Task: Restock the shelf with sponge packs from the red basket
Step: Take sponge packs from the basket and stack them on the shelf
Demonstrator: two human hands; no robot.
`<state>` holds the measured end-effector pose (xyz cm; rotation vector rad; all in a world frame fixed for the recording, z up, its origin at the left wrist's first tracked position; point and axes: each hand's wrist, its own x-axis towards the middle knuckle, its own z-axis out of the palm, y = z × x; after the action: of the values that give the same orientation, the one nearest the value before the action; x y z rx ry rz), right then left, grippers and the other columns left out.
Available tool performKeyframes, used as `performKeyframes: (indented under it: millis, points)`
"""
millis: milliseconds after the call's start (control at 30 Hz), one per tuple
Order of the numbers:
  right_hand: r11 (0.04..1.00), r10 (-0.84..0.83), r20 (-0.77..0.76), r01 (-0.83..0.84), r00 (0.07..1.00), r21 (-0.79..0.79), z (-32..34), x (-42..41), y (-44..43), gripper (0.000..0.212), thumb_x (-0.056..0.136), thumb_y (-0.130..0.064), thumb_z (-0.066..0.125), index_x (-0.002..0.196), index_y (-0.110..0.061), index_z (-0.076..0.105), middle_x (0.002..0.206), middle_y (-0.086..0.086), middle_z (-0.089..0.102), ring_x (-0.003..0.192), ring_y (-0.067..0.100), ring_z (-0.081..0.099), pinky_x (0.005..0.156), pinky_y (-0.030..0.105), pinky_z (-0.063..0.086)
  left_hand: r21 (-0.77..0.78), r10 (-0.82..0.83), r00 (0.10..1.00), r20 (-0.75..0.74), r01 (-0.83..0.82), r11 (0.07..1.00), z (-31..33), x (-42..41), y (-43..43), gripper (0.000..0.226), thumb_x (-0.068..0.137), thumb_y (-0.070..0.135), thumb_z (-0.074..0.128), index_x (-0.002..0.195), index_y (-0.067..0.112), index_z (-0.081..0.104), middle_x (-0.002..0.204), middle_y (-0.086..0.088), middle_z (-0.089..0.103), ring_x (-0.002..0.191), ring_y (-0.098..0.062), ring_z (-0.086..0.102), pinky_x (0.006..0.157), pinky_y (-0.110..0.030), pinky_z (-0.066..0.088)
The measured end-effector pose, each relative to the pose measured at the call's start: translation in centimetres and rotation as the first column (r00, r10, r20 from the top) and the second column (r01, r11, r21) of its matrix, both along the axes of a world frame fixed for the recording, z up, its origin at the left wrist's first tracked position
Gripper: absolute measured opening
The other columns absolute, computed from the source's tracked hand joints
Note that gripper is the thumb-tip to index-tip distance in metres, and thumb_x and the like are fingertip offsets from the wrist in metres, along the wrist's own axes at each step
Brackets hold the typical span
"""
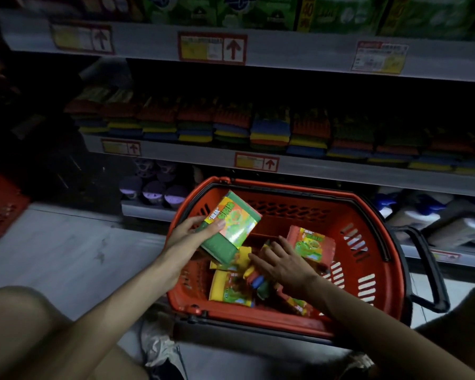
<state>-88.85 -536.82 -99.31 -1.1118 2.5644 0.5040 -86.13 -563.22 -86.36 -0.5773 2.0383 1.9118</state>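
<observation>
The red basket stands on the floor in front of the shelf. My left hand grips a green sponge pack and holds it tilted over the basket's left rim. My right hand reaches into the basket with fingers spread over the packs lying there; whether it grips one I cannot tell. A red-edged pack leans just right of that hand, and a yellow-edged pack lies at the bottom. The middle shelf carries a row of stacked colourful sponge packs.
Price tags with red arrows hang on the shelf edges. Purple round items sit on the bottom shelf at left, spray bottles at right. Another red basket is at the far left. My knees and a shoe are low in view.
</observation>
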Motion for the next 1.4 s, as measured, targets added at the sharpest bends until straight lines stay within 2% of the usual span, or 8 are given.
performKeyframes:
  millis: [100, 200, 333, 400, 467, 800, 1067, 1400]
  points:
    - [0.987, 0.037, -0.113, -0.054, 0.993, -0.154, -0.6, 0.2, -0.3, 0.068, 0.069, -0.042, 0.075, 0.128, -0.014, 0.057, 0.111, 0.010, 0.060, 0.104, 0.034, 0.060, 0.112, 0.053, 0.038, 0.086, -0.001, 0.999, 0.036, -0.002, 0.996, 0.2, 0.0, -0.6, 0.060, 0.066, 0.054, 0.088, 0.118, 0.030, 0.071, 0.113, 0.004, 0.077, 0.109, -0.018, 0.071, 0.100, -0.043, 0.053]
    - [0.888, -0.236, 0.026, 0.227, 0.971, -0.399, 2.4, 0.2, -0.9, 0.057, 0.070, -0.052, 0.073, 0.108, -0.014, 0.054, 0.106, 0.005, 0.053, 0.094, 0.029, 0.061, 0.089, 0.040, 0.052, 0.222, 0.018, 0.999, 0.039, -0.027, 0.975, 0.7, -0.1, -1.2, 0.058, 0.072, 0.044, 0.088, 0.122, 0.021, 0.071, 0.118, -0.009, 0.076, 0.112, -0.029, 0.071, 0.090, -0.043, 0.060]
    - [0.415, -0.531, 0.532, 0.750, 0.660, -0.516, 9.7, 0.4, 0.2, 0.071, 0.062, -0.059, 0.080, 0.110, -0.021, 0.045, 0.098, -0.002, 0.063, 0.082, 0.023, 0.067, 0.067, 0.035, 0.050, 0.319, 0.057, 0.998, 0.000, -0.054, 0.946, 1.5, -0.3, -2.4, 0.057, 0.075, 0.034, 0.087, 0.126, 0.017, 0.070, 0.121, -0.015, 0.074, 0.104, -0.029, 0.071, 0.076, -0.038, 0.061]
    - [0.078, -0.333, 0.826, 0.886, 0.455, -0.457, 13.4, 0.8, 1.3, 0.084, 0.055, -0.050, 0.084, 0.126, -0.026, 0.047, 0.102, 0.002, 0.073, 0.087, 0.024, 0.075, 0.071, 0.037, 0.061, 0.313, 0.028, 0.999, -0.027, -0.018, 0.950, 1.5, -0.5, -3.0, 0.068, 0.067, 0.038, 0.090, 0.129, 0.022, 0.068, 0.124, -0.012, 0.073, 0.109, -0.027, 0.071, 0.085, -0.042, 0.059]
    - [-0.032, -0.095, 0.916, 0.919, 0.390, -0.394, 16.6, 1.5, 1.9, 0.090, 0.057, -0.045, 0.086, 0.137, -0.035, 0.045, 0.112, 0.004, 0.075, 0.098, 0.023, 0.076, 0.078, 0.036, 0.062, 0.250, -0.018, 0.997, -0.075, 0.036, 0.968, 1.4, -0.5, -3.2, 0.077, 0.057, 0.040, 0.093, 0.129, 0.027, 0.067, 0.126, -0.006, 0.073, 0.113, -0.021, 0.070, 0.093, -0.039, 0.057]
    - [-0.005, 0.019, 0.893, 0.893, 0.450, -0.450, 18.7, 3.2, 3.6, 0.073, 0.060, -0.011, 0.092, 0.120, -0.034, 0.057, 0.106, 0.008, 0.074, 0.096, 0.029, 0.074, 0.080, 0.035, 0.061, 0.342, -0.332, 0.923, -0.195, 0.381, 0.859, 3.2, 0.6, -3.1, 0.080, 0.070, 0.003, 0.078, 0.143, 0.023, 0.052, 0.137, -0.004, 0.067, 0.126, -0.020, 0.064, 0.105, -0.032, 0.052]
    - [0.213, -0.067, 0.765, 0.758, 0.641, -0.617, 21.6, 3.2, 5.8, 0.082, 0.065, -0.008, 0.094, 0.130, -0.037, 0.054, 0.121, -0.008, 0.069, 0.108, 0.016, 0.071, 0.085, 0.028, 0.059, 0.006, -0.396, 0.854, -0.338, 0.423, 0.906, 3.6, 0.6, -2.4, 0.094, 0.073, 0.003, 0.084, 0.153, 0.029, 0.043, 0.148, 0.008, 0.058, 0.135, -0.015, 0.056, 0.106, -0.031, 0.050]
    - [0.332, 0.097, 0.820, 0.758, 0.564, -0.561, 23.5, 4.2, 5.6, 0.094, 0.066, -0.006, 0.093, 0.139, -0.047, 0.049, 0.148, -0.024, 0.049, 0.133, 0.005, 0.055, 0.104, 0.024, 0.049, -0.173, -0.463, 0.786, -0.410, 0.431, 0.885, 4.6, 1.2, -0.4, 0.099, 0.069, -0.001, 0.091, 0.151, 0.029, 0.044, 0.144, 0.009, 0.060, 0.129, -0.016, 0.062, 0.102, -0.037, 0.055]
